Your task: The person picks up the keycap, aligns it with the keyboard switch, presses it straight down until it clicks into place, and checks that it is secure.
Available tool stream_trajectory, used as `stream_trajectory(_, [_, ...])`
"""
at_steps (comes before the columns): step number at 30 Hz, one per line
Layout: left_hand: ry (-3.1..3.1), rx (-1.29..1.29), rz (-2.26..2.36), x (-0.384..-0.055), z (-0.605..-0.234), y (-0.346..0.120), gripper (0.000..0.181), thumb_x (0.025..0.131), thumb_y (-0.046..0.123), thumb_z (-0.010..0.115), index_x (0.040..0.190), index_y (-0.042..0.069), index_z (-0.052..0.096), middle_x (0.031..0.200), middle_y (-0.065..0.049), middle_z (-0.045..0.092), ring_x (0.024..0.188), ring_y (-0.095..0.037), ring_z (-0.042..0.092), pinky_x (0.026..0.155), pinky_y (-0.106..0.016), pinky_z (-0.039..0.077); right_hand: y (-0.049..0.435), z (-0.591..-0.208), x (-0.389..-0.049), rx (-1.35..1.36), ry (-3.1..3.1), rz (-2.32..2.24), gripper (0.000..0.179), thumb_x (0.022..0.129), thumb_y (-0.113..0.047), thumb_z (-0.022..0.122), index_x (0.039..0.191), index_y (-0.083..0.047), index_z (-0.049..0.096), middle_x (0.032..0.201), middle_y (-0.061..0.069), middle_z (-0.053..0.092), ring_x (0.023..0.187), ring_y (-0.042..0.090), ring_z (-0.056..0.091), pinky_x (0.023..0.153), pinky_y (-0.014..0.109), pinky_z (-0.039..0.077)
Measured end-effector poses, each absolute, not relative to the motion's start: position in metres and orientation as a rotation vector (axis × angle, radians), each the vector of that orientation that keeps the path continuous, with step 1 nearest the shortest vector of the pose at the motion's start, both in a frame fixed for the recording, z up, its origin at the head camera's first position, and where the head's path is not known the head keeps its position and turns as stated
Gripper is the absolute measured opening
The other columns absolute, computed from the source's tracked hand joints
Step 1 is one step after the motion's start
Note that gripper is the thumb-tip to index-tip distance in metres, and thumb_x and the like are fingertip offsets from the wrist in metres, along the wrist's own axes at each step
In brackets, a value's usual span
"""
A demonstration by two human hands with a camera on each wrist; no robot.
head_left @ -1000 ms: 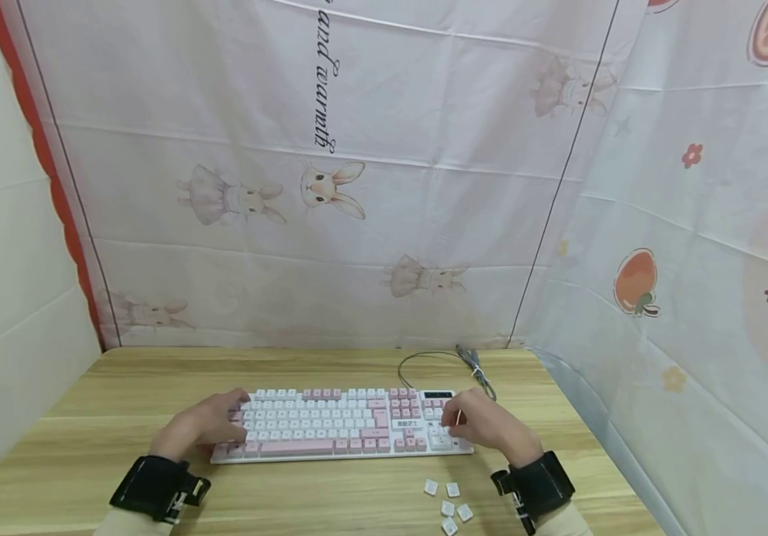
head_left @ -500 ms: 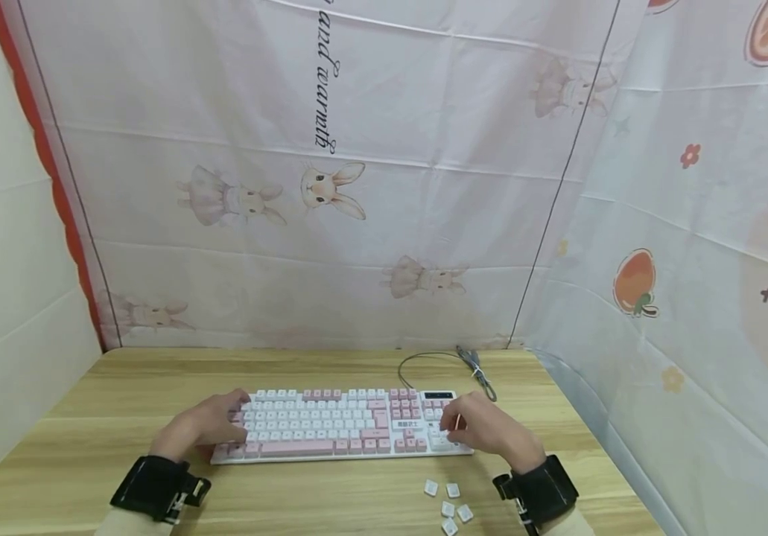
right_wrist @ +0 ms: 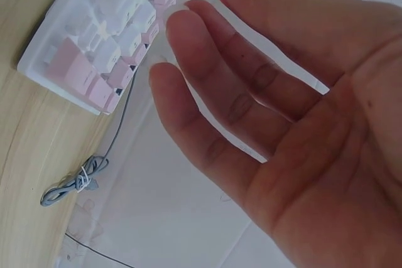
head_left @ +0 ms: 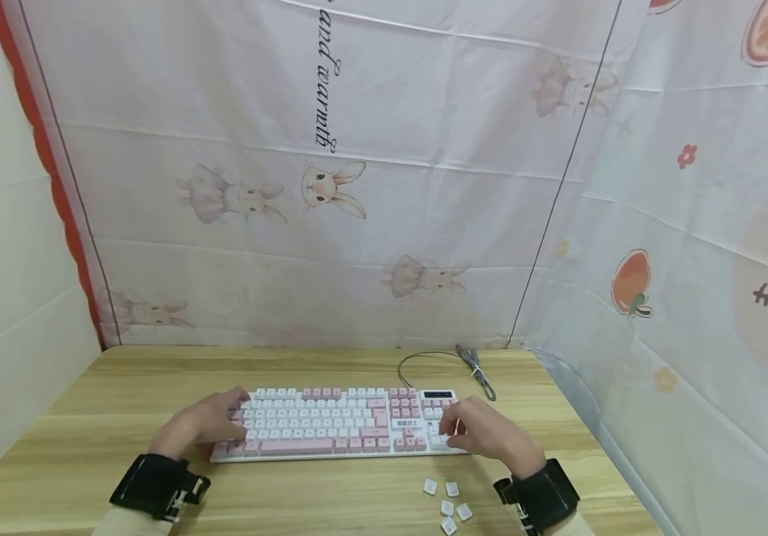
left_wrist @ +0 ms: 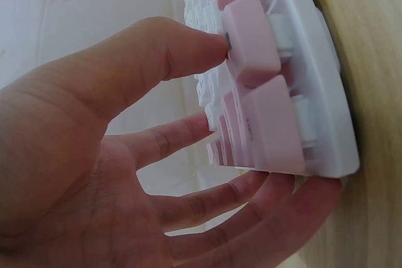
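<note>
A white and pink keyboard lies on the wooden table. My left hand grips its left end. In the left wrist view, the thumb touches a pink keycap while the other fingers curl round the end of the keyboard. My right hand is over the number pad at the right end, thumb and fingertips bent down close to the keys. No object shows between these fingers in the right wrist view, where they are loosely bent. Several loose white keycaps lie on the table below the number pad.
Behind the keyboard lies its grey cable, coiled and tied. The table is bounded at the back by a printed curtain and at the sides by more printed cloth. Each wrist carries a black strap with a small camera.
My right hand has shifted very slightly on the number pad, its fingertips a little lower and to the left. My left hand, the keyboard and the loose keycaps stay in place.
</note>
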State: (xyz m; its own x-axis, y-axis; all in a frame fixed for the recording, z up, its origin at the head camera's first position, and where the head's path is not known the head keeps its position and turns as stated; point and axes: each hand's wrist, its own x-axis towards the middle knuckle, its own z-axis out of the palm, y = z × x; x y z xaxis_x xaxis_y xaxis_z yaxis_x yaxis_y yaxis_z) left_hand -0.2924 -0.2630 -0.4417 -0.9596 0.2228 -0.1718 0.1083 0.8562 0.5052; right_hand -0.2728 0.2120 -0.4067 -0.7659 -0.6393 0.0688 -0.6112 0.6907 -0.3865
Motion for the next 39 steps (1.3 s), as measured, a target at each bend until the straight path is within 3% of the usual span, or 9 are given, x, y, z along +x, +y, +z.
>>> stream_trajectory(27, [2.808,0.263,0.750,-0.292,-0.438,-0.262,0.067,0.082,0.018,0.077,0.141,-0.001,0.050,0.143,-0.033,0.054,0.121,-0.039,0.057,0.098,-0.059,0.047,0.196,-0.408,-0.265,-0.951,2.695,-0.599,0.023,0.077,-0.005,0.086,0.099,-0.004,0.078,0.096,0.006,0.077,0.077,0.012,0.068,0.071,0.020,0.053])
stream_trajectory(39, [2.806,0.264,0.743,-0.292,-0.438,-0.263,0.067,0.082,0.018,0.077,0.141,-0.001,0.050,0.142,-0.033,0.055,0.118,-0.038,0.057,0.096,-0.056,0.048,0.194,-0.408,-0.262,-0.913,2.678,-0.603,0.025,0.076,-0.003,0.087,0.099,-0.004,0.078,0.096,0.007,0.076,0.073,0.004,0.063,0.068,0.020,0.052])
